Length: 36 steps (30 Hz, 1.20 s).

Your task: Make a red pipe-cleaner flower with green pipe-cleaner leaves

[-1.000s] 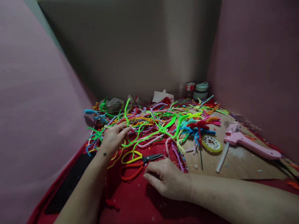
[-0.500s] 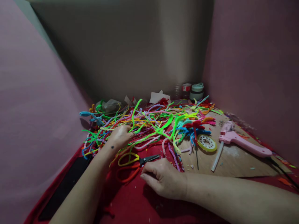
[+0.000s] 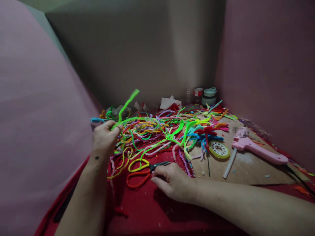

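Left hand [image 3: 105, 135] pinching green pipe cleaner [image 3: 126, 105] — right hand [image 3: 173, 183] curled, grip unclear — scissors [image 3: 151, 167] beside, tangle [image 3: 149, 127] beyond.

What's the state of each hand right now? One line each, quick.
Left hand: closed, holding a bright green fuzzy stem.
Right hand: loosely closed by the scissors; cannot tell whether it holds anything.

Left hand [image 3: 106, 136] pinches bright green fuzzy wire stem [image 3: 126, 105], one end pointing up, above tangled heap of many-coloured fuzzy wires [image 3: 147, 132]. Right hand [image 3: 173, 183], fingers loosely curled, is over red cloth [image 3: 147, 216], just beside scissors with dark blades and yellow-and-red loop handles [image 3: 152, 167]. On flat brown board [image 3: 246, 175]: yellow-rimmed round spool with white pierced hub [image 3: 218, 149], pink plastic glue gun with pale stick [image 3: 258, 151].
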{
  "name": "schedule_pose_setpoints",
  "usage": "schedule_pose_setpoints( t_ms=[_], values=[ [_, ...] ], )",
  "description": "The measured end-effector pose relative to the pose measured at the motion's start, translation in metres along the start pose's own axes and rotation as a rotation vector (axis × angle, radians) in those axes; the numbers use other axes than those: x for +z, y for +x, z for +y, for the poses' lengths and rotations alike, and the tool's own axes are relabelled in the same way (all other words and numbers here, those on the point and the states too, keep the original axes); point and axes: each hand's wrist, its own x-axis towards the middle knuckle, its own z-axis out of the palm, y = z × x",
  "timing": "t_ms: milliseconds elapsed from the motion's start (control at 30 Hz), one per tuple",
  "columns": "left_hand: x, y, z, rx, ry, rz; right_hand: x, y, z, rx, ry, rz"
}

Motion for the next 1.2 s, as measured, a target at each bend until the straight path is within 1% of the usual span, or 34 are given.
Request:
schedule_pose_setpoints(
  t_ms=[33, 67, 100, 167, 233, 267, 300, 333, 400, 467, 567, 667, 767, 833, 933, 1000, 1067, 1133, 1200],
  values=[
    [0.000, -0.001, 0.003, -0.020, -0.127, 0.064, -0.001, 0.001, -0.001, 0.021, 0.024, 0.002],
    [0.000, -0.002, 0.007, -0.043, -0.257, 0.088, -0.002, 0.002, -0.002, 0.046, 0.056, 0.008],
    [0.001, -0.003, 0.011, -0.065, -0.378, 0.045, -0.004, 0.004, -0.003, 0.075, 0.102, 0.020],
    [0.006, -0.006, 0.019, -0.081, -0.502, -0.194, -0.011, 0.010, -0.005, 0.164, 0.246, 0.063],
    [0.014, -0.012, 0.027, -0.068, -0.512, -0.443, -0.021, 0.019, -0.006, 0.273, 0.453, 0.118],
    [0.020, -0.015, 0.031, -0.063, -0.498, -0.543, -0.026, 0.024, -0.006, 0.323, 0.557, 0.149],
    [0.026, -0.020, 0.035, -0.069, -0.476, -0.634, -0.031, 0.029, -0.006, 0.318, 0.654, 0.195],
    [0.033, -0.024, 0.038, -0.079, -0.461, -0.707, -0.035, 0.032, -0.006, 0.292, 0.737, 0.249],
    [0.046, -0.032, 0.042, -0.110, -0.461, -0.822, -0.041, 0.037, -0.004, 0.230, 0.856, 0.295],
    [0.057, -0.037, 0.042, -0.131, -0.494, -0.872, -0.044, 0.038, -0.001, 0.227, 0.910, 0.362],
    [0.064, -0.040, 0.036, -0.188, -0.581, -0.893, -0.045, 0.038, 0.001, 0.293, 0.988, 0.459],
    [0.062, -0.039, 0.029, -0.244, -0.748, -0.901, -0.050, 0.041, 0.004, 0.337, 1.080, 0.494],
    [0.060, -0.038, 0.026, -0.263, -0.892, -0.830, -0.056, 0.045, 0.008, 0.347, 1.121, 0.505],
    [0.062, -0.038, 0.024, -0.228, -0.911, -0.769, -0.057, 0.045, 0.010, 0.362, 1.148, 0.475],
    [0.069, -0.039, 0.020, -0.153, -0.844, -0.767, -0.057, 0.044, 0.009, 0.373, 1.177, 0.395],
    [0.073, -0.040, 0.018, -0.134, -0.713, -0.776, -0.056, 0.043, 0.008, 0.363, 1.169, 0.361],
    [0.074, -0.042, 0.018, -0.109, -0.577, -0.713, -0.056, 0.042, 0.007, 0.367, 1.167, 0.348],
    [0.071, -0.044, 0.020, -0.060, -0.499, -0.629, -0.057, 0.042, 0.008, 0.385, 1.183, 0.335],
    [0.066, -0.045, 0.022, 0.007, -0.463, -0.604, -0.059, 0.042, 0.009, 0.412, 1.218, 0.310]
  ],
)
